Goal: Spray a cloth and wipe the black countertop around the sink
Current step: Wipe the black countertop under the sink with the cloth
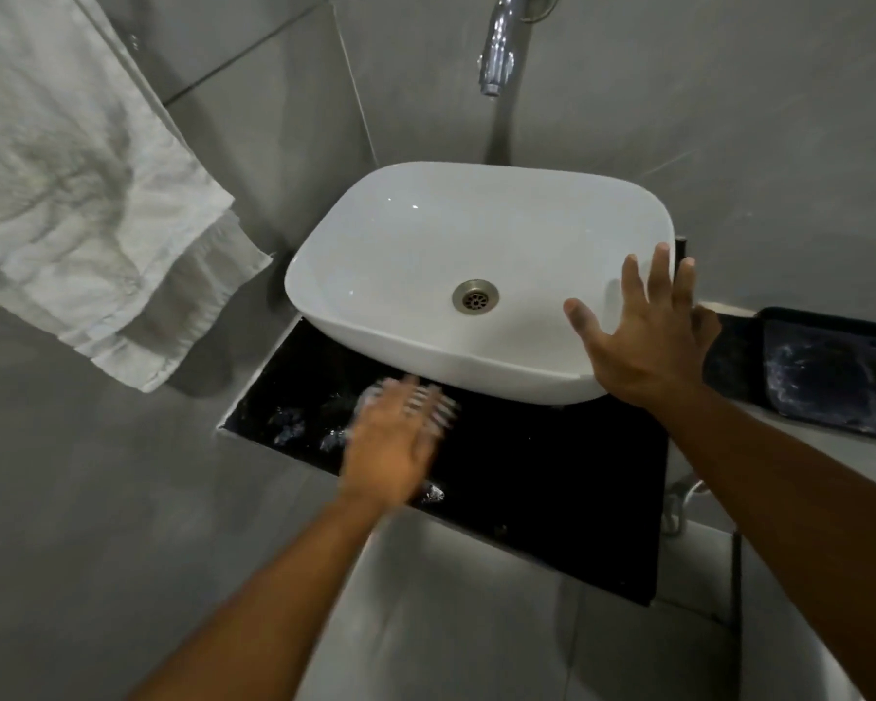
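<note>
A white basin (405, 235) stands on a black countertop (552, 478). My left hand (395, 442) hovers over the counter's front left, blurred by motion, fingers spread, with nothing in it. Wet or foamy patches (294, 427) glisten on the counter just left of that hand. My right hand (648, 336) rests flat with fingers apart on the basin's right rim. A white cloth (87, 194) hangs on the left wall, apart from both hands. No spray bottle is in view.
A chrome tap (499, 48) juts from the grey tiled wall above the basin. A black tray (830, 371) with white smears sits on a ledge to the right. Pipes (678, 503) run under the counter's right end.
</note>
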A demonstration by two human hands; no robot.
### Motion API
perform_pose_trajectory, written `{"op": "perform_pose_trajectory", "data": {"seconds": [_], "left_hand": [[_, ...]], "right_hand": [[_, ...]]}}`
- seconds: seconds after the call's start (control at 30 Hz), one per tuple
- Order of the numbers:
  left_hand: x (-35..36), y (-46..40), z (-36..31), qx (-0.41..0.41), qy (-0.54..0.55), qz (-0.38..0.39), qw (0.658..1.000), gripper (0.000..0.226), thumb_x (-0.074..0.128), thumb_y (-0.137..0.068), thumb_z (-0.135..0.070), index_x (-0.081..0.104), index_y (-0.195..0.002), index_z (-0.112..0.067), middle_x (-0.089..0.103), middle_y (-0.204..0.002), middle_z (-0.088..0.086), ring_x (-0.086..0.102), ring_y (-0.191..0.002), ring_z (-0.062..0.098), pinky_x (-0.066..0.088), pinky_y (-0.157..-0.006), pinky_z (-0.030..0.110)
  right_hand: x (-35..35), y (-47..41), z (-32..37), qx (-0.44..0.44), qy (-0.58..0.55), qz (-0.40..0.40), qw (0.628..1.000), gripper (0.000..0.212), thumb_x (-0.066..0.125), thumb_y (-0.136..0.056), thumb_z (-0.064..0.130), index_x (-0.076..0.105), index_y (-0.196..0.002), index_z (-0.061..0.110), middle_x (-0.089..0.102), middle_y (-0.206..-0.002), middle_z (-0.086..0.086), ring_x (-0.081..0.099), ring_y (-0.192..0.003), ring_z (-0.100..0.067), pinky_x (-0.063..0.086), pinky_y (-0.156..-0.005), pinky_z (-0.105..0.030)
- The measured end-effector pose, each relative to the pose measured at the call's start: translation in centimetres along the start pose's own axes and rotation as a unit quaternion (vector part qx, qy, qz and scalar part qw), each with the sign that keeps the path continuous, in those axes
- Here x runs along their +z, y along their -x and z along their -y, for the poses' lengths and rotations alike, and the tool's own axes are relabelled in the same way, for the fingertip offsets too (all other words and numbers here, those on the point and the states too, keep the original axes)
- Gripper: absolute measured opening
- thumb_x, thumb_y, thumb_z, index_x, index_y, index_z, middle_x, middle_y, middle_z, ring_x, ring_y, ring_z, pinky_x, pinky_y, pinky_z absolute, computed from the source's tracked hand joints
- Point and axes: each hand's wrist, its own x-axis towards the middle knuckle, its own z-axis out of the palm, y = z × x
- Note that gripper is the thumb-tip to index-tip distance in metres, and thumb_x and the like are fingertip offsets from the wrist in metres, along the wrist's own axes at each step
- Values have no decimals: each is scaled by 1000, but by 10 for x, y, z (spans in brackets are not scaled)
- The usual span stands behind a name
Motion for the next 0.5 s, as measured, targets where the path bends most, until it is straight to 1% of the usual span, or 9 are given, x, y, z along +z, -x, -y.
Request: {"op": "perform_pose_trajectory", "data": {"seconds": [0.07, 0.1, 0.17, 0.2, 0.23, 0.3, 0.37, 0.43, 0.5], "left_hand": [[-23, -18, 72, -103, -27, -10, 994, 63, 21, -93, -44, 43, -145, -16, 35, -153, 22, 33, -140, 41, 22, -117, 50], [-34, -22, 106, -158, -30, 0, 987, 61, 21, -96, -44, 38, -148, -17, 31, -156, 20, 29, -143, 38, 20, -118, 48], [-43, -25, 146, -219, -18, 22, 975, 52, 30, -102, -41, 30, -151, -23, 23, -161, 13, 19, -147, 31, 16, -119, 46], [-40, -25, 150, -235, -12, 15, 972, 51, 34, -102, -39, 29, -151, -25, 21, -161, 11, 16, -148, 29, 13, -120, 45], [-35, -25, 145, -246, -8, -6, 969, 50, 36, -102, -36, 31, -151, -26, 22, -161, 9, 15, -148, 28, 12, -120, 45], [-27, -19, 116, -277, 0, -62, 959, 48, 38, -101, -33, 38, -148, -24, 27, -159, 11, 19, -147, 31, 14, -119, 47], [-25, -4, 72, -271, 7, -101, 957, 51, 34, -96, -33, 46, -144, -19, 35, -155, 15, 26, -144, 35, 19, -116, 47], [-16, 18, 20, -233, 7, -98, 968, 52, 37, -92, -32, 50, -141, -18, 39, -153, 15, 31, -142, 36, 23, -115, 47], [1, 36, -37, -202, 19, -79, 976, 47, 50, -93, -27, 52, -139, -20, 42, -152, 13, 35, -141, 35, 26, -114, 48]], "right_hand": [[0, -1, -1, 0, -2, -4, 1000, 93, 21, -81, 81, 12, -154, 24, -6, -165, 0, -10, -149, -24, 7, -115, -63], [1, -1, 0, -1, -4, -8, 1000, 93, 21, -81, 81, 13, -154, 24, -5, -165, 0, -8, -149, -25, 8, -115, -63], [2, -1, 0, -2, -8, -11, 1000, 92, 22, -81, 81, 15, -153, 24, -3, -165, -1, -6, -149, -25, 8, -115, -63], [2, -1, 0, -3, -8, -11, 1000, 92, 23, -81, 80, 15, -153, 24, -2, -165, -1, -5, -149, -26, 9, -114, -63], [2, -2, 0, 1, -11, -16, 1000, 91, 23, -81, 79, 16, -153, 23, -1, -165, -1, -4, -149, -26, 9, -114, -63], [1, -2, 1, -1, -11, -18, 1000, 89, 24, -82, 78, 17, -153, 23, 0, -165, -2, -4, -149, -27, 9, -114, -62], [-4, 1, 0, -7, -16, -16, 1000, 88, 24, -83, 77, 18, -153, 23, 0, -165, -2, -4, -149, -28, 8, -115, -61], [-4, 8, -2, 9, -25, -13, 1000, 87, 26, -84, 76, 19, -153, 23, 0, -165, -2, -4, -149, -28, 7, -115, -61], [0, 11, -2, 8, -23, -12, 1000, 86, 27, -84, 75, 20, -153, 23, 0, -165, -2, -5, -149, -28, 6, -115, -61]]}}
